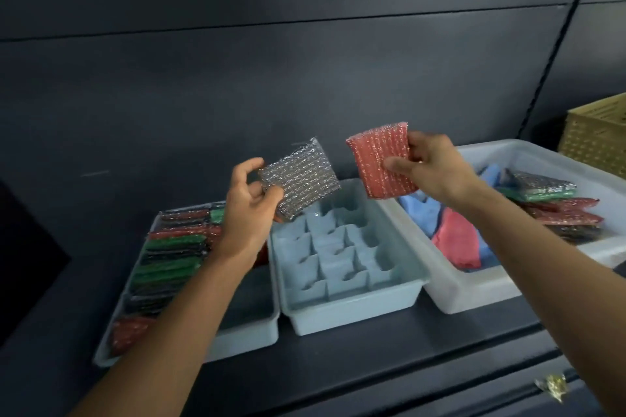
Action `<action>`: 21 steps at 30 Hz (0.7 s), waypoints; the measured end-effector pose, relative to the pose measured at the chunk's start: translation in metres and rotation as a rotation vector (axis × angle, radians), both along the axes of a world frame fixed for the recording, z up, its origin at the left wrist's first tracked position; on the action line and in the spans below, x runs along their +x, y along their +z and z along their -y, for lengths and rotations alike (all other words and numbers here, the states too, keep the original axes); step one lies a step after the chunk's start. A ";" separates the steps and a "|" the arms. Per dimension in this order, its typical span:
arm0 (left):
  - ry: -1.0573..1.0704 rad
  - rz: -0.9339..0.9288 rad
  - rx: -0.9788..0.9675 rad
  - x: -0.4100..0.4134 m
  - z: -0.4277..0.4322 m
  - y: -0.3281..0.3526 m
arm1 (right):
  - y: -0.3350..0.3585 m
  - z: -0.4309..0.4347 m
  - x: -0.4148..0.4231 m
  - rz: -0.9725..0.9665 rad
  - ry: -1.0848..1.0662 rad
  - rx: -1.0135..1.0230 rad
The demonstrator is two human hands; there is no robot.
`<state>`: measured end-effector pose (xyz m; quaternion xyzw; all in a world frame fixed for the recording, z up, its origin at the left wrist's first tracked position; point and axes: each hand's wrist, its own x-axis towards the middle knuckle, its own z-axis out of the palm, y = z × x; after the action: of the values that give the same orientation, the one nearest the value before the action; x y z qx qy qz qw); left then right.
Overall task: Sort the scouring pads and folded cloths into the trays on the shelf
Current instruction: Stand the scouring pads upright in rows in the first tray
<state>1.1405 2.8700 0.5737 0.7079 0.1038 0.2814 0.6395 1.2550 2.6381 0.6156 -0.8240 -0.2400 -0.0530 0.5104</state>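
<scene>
Left hand (pixel 249 205) pinches silver pad (pixel 299 179), right hand (pixel 428 167) pinches red pad (pixel 381 159), both held above divided tray (pixel 352 306). Best: slot each on edge into left tray (pixel 247 332) (pads already rowed there), one at a time.

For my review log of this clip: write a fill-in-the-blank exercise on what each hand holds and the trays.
The square mesh scouring pad in the left hand is ____. The ribbed mesh scouring pad in the right hand is ____. Folded pale blue ____ fill the middle pale blue plastic tray. Missing words: silver, red, cloths.
</scene>
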 end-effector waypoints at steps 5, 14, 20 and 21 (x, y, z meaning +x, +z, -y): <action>0.159 0.021 -0.084 -0.039 -0.065 -0.001 | -0.012 -0.078 -0.042 -0.045 0.072 0.095; 0.296 0.043 -0.123 -0.088 -0.128 -0.002 | -0.053 -0.178 -0.076 0.372 0.306 -0.466; 0.300 0.008 -0.107 -0.103 -0.141 -0.011 | -0.070 -0.204 -0.085 0.589 0.269 -0.907; 0.291 0.002 -0.100 -0.104 -0.141 -0.012 | -0.072 -0.209 -0.087 0.612 0.267 -0.966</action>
<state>1.0364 3.0113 0.5620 0.6523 0.2188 0.3662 0.6266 1.1680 2.8473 0.5438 -0.8731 -0.4752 -0.1081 -0.0133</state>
